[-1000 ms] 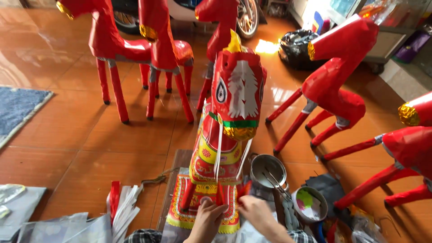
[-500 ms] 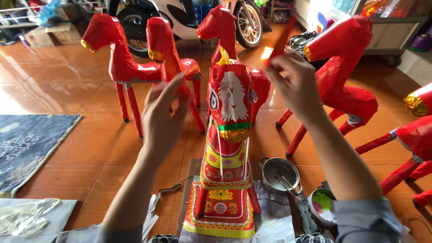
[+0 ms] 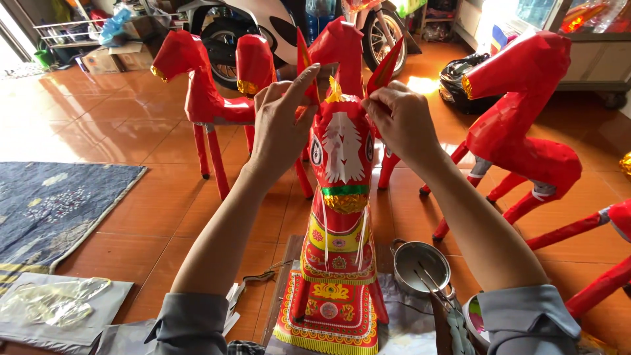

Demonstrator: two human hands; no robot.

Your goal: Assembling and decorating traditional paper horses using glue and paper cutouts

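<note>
My left hand [image 3: 284,125] and right hand [image 3: 399,118] each pinch a red ear [image 3: 388,66] atop the paper horse [image 3: 338,217] at frame centre — I'd judge a hard tug could tear the thin paper, or tip it toward the metal pot [image 3: 420,266]

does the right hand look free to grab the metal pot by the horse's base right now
Probably not at once. The right hand is pinching a red ear at the paper horse's head. The metal pot sits low under that forearm, uncovered, so the path looks open once the hand lets go.
</note>
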